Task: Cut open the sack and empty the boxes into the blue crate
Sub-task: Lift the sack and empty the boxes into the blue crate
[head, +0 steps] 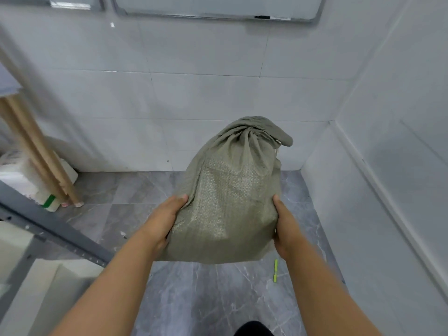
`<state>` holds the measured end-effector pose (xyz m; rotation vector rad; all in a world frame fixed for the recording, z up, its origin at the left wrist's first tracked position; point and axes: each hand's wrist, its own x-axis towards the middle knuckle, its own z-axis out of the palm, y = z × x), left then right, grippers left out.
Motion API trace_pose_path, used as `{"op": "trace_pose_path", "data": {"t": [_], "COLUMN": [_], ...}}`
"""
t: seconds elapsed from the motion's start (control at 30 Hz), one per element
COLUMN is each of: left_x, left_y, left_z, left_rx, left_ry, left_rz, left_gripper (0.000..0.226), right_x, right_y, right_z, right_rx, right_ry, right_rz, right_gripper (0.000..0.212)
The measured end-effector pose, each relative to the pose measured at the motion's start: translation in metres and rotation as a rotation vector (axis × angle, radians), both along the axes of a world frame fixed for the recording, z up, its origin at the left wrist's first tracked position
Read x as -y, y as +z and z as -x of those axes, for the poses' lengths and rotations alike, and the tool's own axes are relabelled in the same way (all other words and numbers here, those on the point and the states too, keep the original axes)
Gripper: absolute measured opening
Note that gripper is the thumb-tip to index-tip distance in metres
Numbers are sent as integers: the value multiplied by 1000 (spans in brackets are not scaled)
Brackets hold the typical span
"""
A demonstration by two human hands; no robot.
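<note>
One tied sack (230,192) — gripped by two hands, left hand (164,221) and right hand (284,229) — above one green cutter (275,270).

I count one tied sack (230,195), gripped by two hands: my left hand (164,224) and my right hand (286,229). On the floor (194,299) lies one yellow-green cutter (275,270), and one whiteboard (218,6) hangs above

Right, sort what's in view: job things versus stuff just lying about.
For the job:
- woven sack, neck tied shut
- left hand and right hand, gripping its sides
- yellow-green cutter-like tool on the floor, probably

Lying about:
- white foam blocks
- wooden legs
- grey metal frame
- whiteboard

No blue crate in view.
</note>
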<state>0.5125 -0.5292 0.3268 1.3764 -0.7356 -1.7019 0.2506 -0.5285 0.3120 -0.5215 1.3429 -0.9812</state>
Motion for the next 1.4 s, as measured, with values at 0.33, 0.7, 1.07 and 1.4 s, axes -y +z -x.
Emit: {"op": "trace_pose_path", "data": {"t": [0.33, 0.7, 1.07, 1.4], "left_x": [107, 272, 398, 509], "left_y": [-4, 4, -23, 2], "left_z": [8, 39, 29, -1], "left_rx": [35, 82, 206, 297], "left_ry": [62, 168, -29, -150], "left_rz": [-1, -124, -310, -332], "left_gripper": [40, 39, 51, 80], "right_x": [114, 300, 399, 466], "right_y": [1, 8, -17, -13], "right_z": [4, 39, 29, 21], "right_rx": [16, -102, -144, -117], "right_ry": [43, 143, 59, -25], "right_rz": [57, -24, -206, -245], "right_gripper": [61, 50, 78, 68]}}
